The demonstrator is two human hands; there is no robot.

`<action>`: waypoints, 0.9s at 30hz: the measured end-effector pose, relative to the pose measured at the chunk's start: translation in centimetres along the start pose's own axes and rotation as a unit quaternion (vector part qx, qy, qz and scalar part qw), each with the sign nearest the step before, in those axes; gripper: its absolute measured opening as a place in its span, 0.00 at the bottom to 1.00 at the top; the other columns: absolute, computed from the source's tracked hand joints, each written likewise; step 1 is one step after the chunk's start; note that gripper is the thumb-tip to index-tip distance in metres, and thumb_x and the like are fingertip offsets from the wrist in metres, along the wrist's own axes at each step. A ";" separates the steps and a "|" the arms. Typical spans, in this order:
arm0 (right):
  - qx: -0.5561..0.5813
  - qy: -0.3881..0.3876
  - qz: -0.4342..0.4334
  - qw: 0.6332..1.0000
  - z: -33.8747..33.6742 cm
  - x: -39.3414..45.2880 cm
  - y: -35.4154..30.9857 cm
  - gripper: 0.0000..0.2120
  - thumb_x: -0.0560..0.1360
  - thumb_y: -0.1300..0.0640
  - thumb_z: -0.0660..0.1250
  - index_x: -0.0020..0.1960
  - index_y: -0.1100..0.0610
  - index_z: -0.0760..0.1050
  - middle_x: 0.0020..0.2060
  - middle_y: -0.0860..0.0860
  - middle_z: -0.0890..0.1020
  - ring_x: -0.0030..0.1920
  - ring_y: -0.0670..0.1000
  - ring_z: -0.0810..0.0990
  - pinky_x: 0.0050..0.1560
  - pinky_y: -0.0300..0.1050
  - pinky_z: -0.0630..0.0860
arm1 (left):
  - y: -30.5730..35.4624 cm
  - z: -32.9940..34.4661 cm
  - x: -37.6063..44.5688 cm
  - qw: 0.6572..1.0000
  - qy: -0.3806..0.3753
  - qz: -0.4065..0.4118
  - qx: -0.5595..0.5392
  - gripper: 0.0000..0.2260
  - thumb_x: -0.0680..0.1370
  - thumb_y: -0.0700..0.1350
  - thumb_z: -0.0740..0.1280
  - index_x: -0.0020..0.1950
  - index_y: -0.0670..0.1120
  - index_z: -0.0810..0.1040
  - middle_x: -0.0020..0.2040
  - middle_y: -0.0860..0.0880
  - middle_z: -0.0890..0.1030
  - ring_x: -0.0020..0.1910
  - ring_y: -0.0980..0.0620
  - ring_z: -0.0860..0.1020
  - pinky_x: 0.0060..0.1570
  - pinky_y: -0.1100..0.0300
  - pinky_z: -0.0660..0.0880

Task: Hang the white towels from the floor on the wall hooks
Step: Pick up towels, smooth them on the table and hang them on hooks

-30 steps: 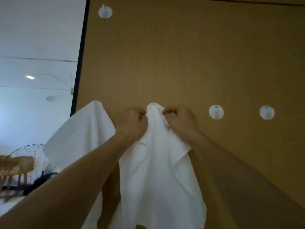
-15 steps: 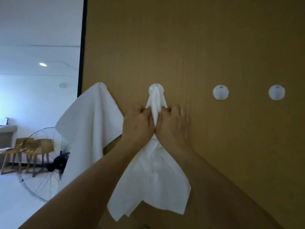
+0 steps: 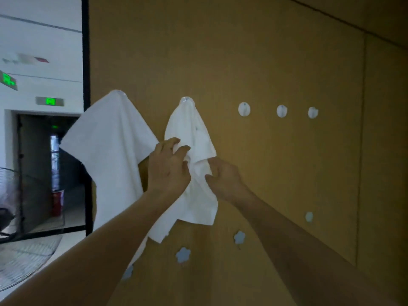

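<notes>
Second towel [image 3: 189,129] hangs from its round hook [image 3: 187,100] on the tan wall panel [image 3: 265,62], bunched at mid-height between both hands. Left hand [image 3: 169,167] sits at the towel's 9 o'clock edge; its fingers [image 3: 181,150] curl into a fold of cloth and grip it. Right hand [image 3: 223,177] is at the towel's 4 o'clock, fingers bent against the cloth's right edge; it looks to be pinching the hem, though the contact is partly hidden by the cloth. Towel's lower corner drops below the left wrist, toward 6 o'clock.

First towel [image 3: 110,146] hangs spread from the leftmost hook, at 9 o'clock of the hands, its right edge just beside the left hand. Three bare round hooks [image 3: 244,109] run off toward 3 o'clock. Flower-shaped stickers [image 3: 183,255] dot the panel at 6 o'clock. Doorway [image 3: 50,168] with green exit sign [image 3: 50,101] far left; fan guard [image 3: 24,261] at 8 o'clock. Forearms cross the lower view and cover part of the panel.

Against half a second back: the hands were then pressed together just under the hook, squeezing the towel narrow; now they sit lower and apart, and the towel's top has spread wider below the hook.
</notes>
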State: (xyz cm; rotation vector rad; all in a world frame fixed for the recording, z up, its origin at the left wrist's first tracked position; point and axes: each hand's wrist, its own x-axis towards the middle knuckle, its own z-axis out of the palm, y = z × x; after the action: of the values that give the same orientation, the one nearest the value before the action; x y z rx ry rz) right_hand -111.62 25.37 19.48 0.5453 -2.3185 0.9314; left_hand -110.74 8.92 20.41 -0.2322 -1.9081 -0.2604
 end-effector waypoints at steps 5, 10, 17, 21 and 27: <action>-0.130 0.012 0.066 0.989 -4.8 -6.5 0.2 0.28 0.76 0.59 0.65 0.75 0.57 0.65 0.70 0.58 0.72 0.69 0.57 0.72 0.66 0.45 0.69 | 4.6 -1.3 -2.5 0.985 -0.116 0.046 -0.123 0.15 0.74 0.42 0.69 0.61 0.46 0.81 0.62 0.43 0.78 0.61 0.40 0.75 0.57 0.48 0.74; -0.248 0.046 0.145 0.957 -12.3 -15.1 1.1 0.30 0.75 0.55 0.65 0.76 0.54 0.64 0.71 0.56 0.71 0.69 0.58 0.71 0.63 0.49 0.71 | 13.9 -2.7 -5.9 0.949 -0.224 0.074 -0.211 0.17 0.78 0.47 0.66 0.67 0.51 0.77 0.66 0.49 0.74 0.65 0.48 0.72 0.58 0.57 0.71; -0.355 0.053 0.277 0.892 -25.0 -33.0 3.3 0.31 0.75 0.53 0.64 0.77 0.54 0.61 0.69 0.56 0.71 0.69 0.61 0.68 0.66 0.55 0.71 | 33.5 -7.8 -12.8 0.899 -0.279 0.150 -0.302 0.17 0.77 0.50 0.66 0.66 0.53 0.77 0.68 0.50 0.74 0.64 0.47 0.74 0.59 0.56 0.73; -0.386 0.056 0.366 0.845 -33.1 -47.3 4.2 0.30 0.76 0.52 0.64 0.77 0.53 0.61 0.69 0.56 0.71 0.69 0.60 0.68 0.66 0.54 0.70 | 46.8 -13.0 -19.9 0.847 -0.324 0.200 -0.371 0.16 0.78 0.51 0.66 0.66 0.52 0.76 0.65 0.50 0.75 0.65 0.46 0.72 0.60 0.55 0.73; -0.391 0.089 0.511 0.761 -44.1 -70.4 2.6 0.30 0.78 0.51 0.64 0.77 0.55 0.60 0.69 0.57 0.71 0.69 0.60 0.68 0.67 0.54 0.69 | 64.9 -23.3 -32.9 0.748 -0.403 0.309 -0.427 0.18 0.79 0.50 0.64 0.70 0.51 0.72 0.68 0.50 0.72 0.65 0.48 0.71 0.59 0.54 0.73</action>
State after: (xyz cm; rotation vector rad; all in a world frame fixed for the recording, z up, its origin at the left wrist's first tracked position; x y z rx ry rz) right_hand -44.47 69.80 -0.95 -1.2074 -2.4493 0.2558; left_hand -60.08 63.06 1.79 -1.8191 -2.2527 -0.6393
